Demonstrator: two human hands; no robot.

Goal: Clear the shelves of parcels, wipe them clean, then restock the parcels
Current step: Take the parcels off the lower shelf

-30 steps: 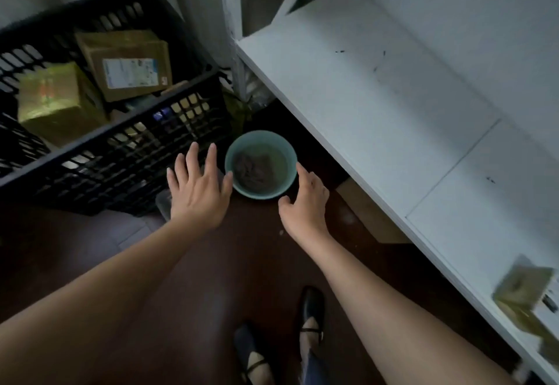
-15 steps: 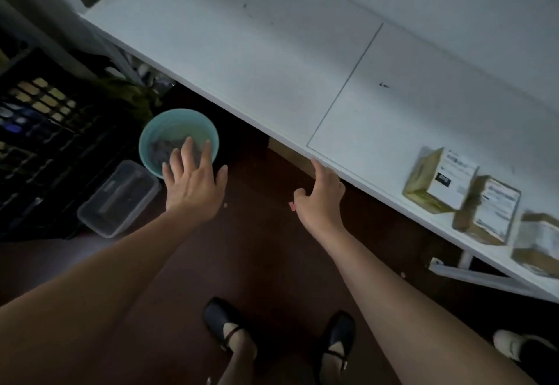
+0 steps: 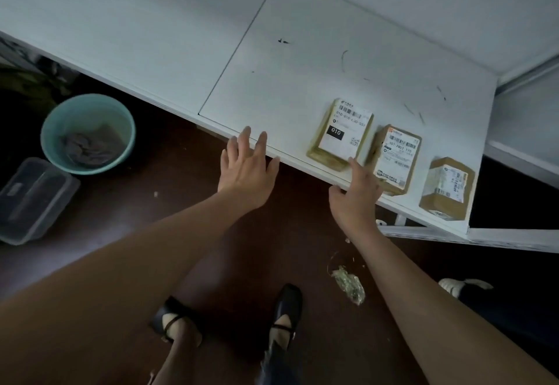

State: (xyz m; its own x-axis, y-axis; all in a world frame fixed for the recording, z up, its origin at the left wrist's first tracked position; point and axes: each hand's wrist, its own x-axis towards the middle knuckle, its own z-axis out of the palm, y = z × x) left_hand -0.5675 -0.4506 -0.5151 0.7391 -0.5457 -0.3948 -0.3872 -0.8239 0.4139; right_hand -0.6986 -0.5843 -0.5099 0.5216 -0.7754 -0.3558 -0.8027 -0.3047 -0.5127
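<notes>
A white shelf [image 3: 272, 61] runs across the upper half of the view. Three small cardboard parcels with labels lie near its front edge at the right: one marked 010 [image 3: 341, 134], a second [image 3: 395, 159] beside it, a third [image 3: 446, 192] farthest right. My left hand [image 3: 246, 170] is spread open at the shelf's front edge, holding nothing. My right hand [image 3: 357, 195] is open at the edge too, its fingertips reaching the near corner of the 010 parcel. A teal basin [image 3: 87, 133] with a grey cloth [image 3: 87, 147] in it stands on the floor at the left.
A clear plastic tub [image 3: 31, 197] lies on the dark floor left of the basin. Crumpled plastic scrap [image 3: 348, 282] lies on the floor near my black shoes [image 3: 287, 306]. Another person's white shoe [image 3: 462, 285] shows at the right. A lower shelf [image 3: 523, 142] adjoins at the far right.
My view has swung right, from the crate and basin to the parcels. Both hands moved from the basin to the shelf edge, the right one reaching the 010 parcel.
</notes>
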